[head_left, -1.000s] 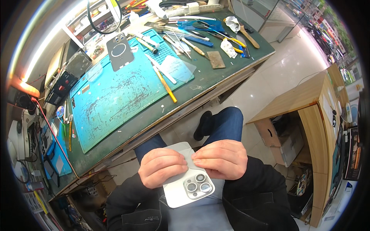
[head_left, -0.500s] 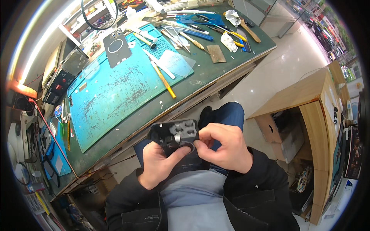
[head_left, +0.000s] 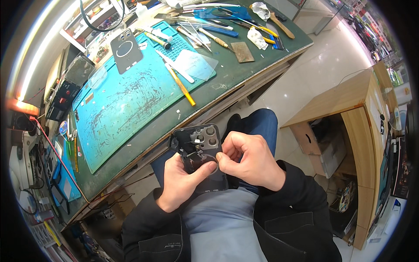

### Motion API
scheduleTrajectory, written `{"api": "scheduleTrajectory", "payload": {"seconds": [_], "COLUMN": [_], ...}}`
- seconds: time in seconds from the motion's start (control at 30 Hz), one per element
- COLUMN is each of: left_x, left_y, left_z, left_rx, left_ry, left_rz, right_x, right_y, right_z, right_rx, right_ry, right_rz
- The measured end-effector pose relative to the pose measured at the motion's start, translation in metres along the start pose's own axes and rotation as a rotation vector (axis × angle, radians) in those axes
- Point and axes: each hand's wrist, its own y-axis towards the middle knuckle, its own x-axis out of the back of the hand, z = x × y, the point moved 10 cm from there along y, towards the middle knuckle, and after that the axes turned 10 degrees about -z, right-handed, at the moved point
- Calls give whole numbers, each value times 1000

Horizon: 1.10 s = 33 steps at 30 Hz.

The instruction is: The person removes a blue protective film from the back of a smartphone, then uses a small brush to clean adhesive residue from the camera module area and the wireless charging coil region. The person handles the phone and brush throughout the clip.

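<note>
My left hand (head_left: pixel 181 179) is closed around the lower left of a dark phone back panel (head_left: pixel 201 147), its thumb lying across the face. Round camera openings show at the panel's upper right, and crumpled black material stands up along its left side. A curved strip, part of a ring, crosses the face beside my left thumb. At the panel's right edge, by that strip, my right hand (head_left: pixel 251 161) pinches with thumb and forefinger; whatever is between the fingertips is hidden. The panel is held above my lap, off the bench edge.
A blue repair mat (head_left: pixel 126 102) covers much of the green bench. On it lie another dark phone back (head_left: pixel 126 50) with a white ring, a yellow-handled tool (head_left: pixel 180 85) and a clear sheet (head_left: pixel 196 64). Several hand tools sit farther back. A wooden cabinet (head_left: pixel 338 94) stands at right.
The panel has tilted so more of its face shows, including its lower part. My right hand has shifted slightly left and up along its edge. The view has moved a little.
</note>
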Motion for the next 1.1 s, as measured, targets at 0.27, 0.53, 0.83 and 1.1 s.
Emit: {"api": "scheduleTrajectory", "payload": {"seconds": [0.27,0.53,0.83,1.1], "left_x": [-2,0,-2,1], "left_y": [1,1,0,3], "left_z": [-2,2,-3,1], "left_rx": [-33,20,-38,-18], "left_ry": [17,8,-20,-6], "left_rz": [3,22,41,34], "right_x": [-1,0,0,-1], "right_y": [2,1,1,1], "right_z": [-14,-11,-6,-9], "right_rx": [-113,-104,-66,-95], "right_ry": [10,16,8,6], "right_rz": [12,19,14,6]}}
